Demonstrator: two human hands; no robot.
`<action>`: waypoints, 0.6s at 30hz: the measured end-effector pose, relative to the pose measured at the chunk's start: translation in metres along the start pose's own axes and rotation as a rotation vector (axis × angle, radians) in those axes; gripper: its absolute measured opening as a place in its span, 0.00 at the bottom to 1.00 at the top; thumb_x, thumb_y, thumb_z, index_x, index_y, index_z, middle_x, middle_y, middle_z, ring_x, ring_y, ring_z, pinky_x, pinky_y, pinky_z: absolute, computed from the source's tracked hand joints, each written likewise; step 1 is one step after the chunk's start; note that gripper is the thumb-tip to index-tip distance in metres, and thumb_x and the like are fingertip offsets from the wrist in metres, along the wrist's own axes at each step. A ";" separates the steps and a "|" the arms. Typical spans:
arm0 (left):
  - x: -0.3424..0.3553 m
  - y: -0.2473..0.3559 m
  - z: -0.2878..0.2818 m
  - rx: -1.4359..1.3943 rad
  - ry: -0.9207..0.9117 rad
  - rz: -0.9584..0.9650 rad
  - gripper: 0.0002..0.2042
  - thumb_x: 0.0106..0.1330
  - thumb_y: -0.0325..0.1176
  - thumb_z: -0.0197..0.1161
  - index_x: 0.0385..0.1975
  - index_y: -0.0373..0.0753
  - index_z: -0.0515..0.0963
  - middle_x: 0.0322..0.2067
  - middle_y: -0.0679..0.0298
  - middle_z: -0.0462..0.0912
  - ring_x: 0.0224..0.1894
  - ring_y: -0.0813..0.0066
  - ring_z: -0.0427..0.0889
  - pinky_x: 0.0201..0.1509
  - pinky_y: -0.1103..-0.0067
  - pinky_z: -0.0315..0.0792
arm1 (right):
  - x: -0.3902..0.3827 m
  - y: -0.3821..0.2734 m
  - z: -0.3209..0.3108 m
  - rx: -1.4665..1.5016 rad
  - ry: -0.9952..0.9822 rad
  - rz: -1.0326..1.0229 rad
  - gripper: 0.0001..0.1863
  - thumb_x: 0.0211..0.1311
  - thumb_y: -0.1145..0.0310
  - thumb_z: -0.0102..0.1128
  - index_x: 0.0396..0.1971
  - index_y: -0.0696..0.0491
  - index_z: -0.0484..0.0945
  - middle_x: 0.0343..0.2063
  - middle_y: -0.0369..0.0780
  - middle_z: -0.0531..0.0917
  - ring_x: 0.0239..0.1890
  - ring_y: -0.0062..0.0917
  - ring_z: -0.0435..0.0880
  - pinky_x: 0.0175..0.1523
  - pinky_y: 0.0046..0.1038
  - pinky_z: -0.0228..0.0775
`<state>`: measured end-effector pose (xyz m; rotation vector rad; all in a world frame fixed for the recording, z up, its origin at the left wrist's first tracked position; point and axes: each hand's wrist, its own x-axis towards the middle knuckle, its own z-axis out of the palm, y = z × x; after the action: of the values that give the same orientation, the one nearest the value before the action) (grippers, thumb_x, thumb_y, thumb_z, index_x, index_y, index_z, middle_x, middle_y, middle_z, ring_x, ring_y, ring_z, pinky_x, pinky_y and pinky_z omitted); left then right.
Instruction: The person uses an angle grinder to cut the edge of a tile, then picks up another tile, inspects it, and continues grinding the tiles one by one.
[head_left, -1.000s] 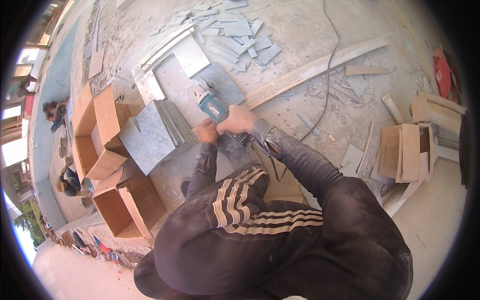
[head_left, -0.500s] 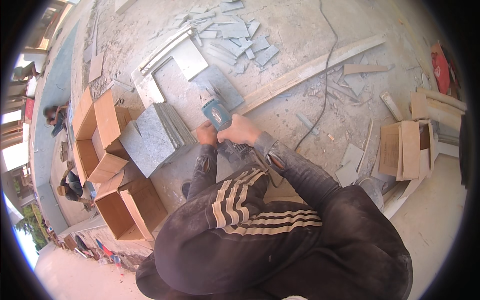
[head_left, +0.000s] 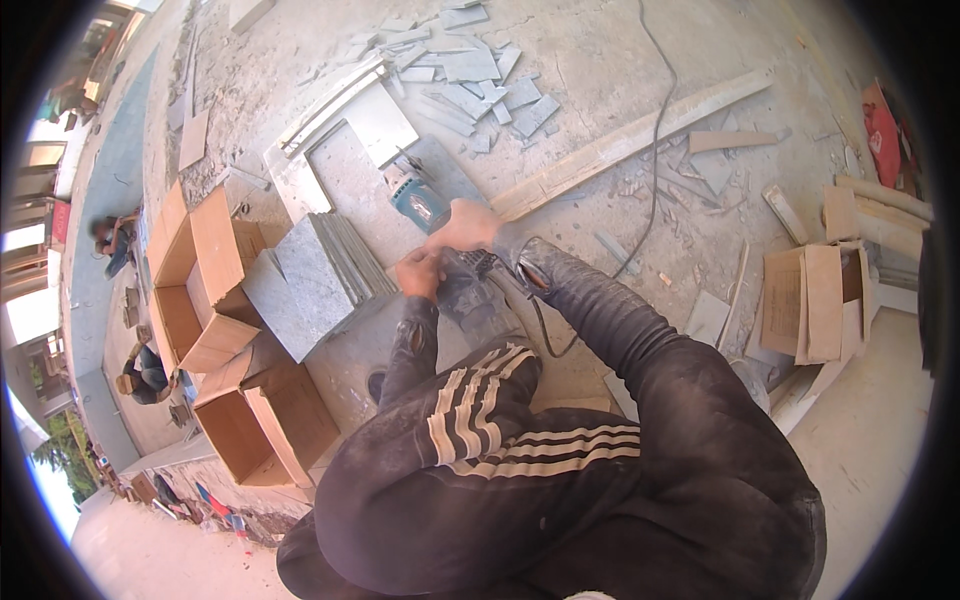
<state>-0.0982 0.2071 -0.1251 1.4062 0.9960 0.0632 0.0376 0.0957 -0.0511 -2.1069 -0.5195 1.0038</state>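
Steadying the teal power tool (head_left: 418, 203) looks like the step in hand. You have it just right of the grey tile stack (head_left: 300, 285), its body farther from you than the stack's middle. Your right hand (head_left: 468, 227) is wrapped around the tool's body, to the right of the stack. Your left hand (head_left: 420, 272) is curled close to the stack's right side, beside the tool; I cannot tell whether its fingers grip it.

To do this well, I would want 2 firm holds, with the left fingers well back from the head and wrists relaxed. Brace your forearms, and let the tool advance evenly without twisting. The grey slab (head_left: 455, 168) beyond the stack's right side should lie flat and steady. I would also have the cord (head_left: 655, 150), which runs well to the right of the stack, clear of the head.

The tool's head points away from you and somewhat left, past the stack's far right corner toward the white board (head_left: 382, 128). Its long axis runs slantwise from there back toward your knee, right of the stack. Whether the head touches the slab, I cannot tell.
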 end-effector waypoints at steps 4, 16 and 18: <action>-0.001 0.003 0.000 -0.008 0.019 -0.012 0.12 0.64 0.32 0.68 0.38 0.27 0.86 0.22 0.63 0.83 0.15 0.80 0.73 0.19 0.82 0.63 | -0.009 0.007 -0.008 -0.060 -0.075 -0.015 0.27 0.35 0.55 0.75 0.28 0.66 0.84 0.27 0.53 0.86 0.33 0.40 0.88 0.39 0.34 0.78; 0.000 0.006 0.003 -0.011 0.016 -0.039 0.12 0.65 0.33 0.69 0.38 0.28 0.86 0.23 0.63 0.84 0.16 0.80 0.73 0.19 0.81 0.64 | -0.074 0.028 0.011 0.210 0.032 0.108 0.21 0.37 0.61 0.74 0.28 0.62 0.83 0.26 0.47 0.86 0.30 0.33 0.86 0.38 0.31 0.76; 0.004 0.001 0.000 -0.047 0.020 -0.031 0.12 0.65 0.32 0.68 0.38 0.27 0.86 0.23 0.63 0.84 0.16 0.80 0.74 0.19 0.81 0.64 | -0.072 0.022 0.013 0.275 0.029 0.129 0.20 0.37 0.62 0.74 0.28 0.62 0.83 0.26 0.47 0.86 0.30 0.32 0.86 0.37 0.31 0.76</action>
<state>-0.0952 0.2096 -0.1259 1.3487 1.0264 0.0769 -0.0162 0.0426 -0.0375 -1.9237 -0.2187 1.0505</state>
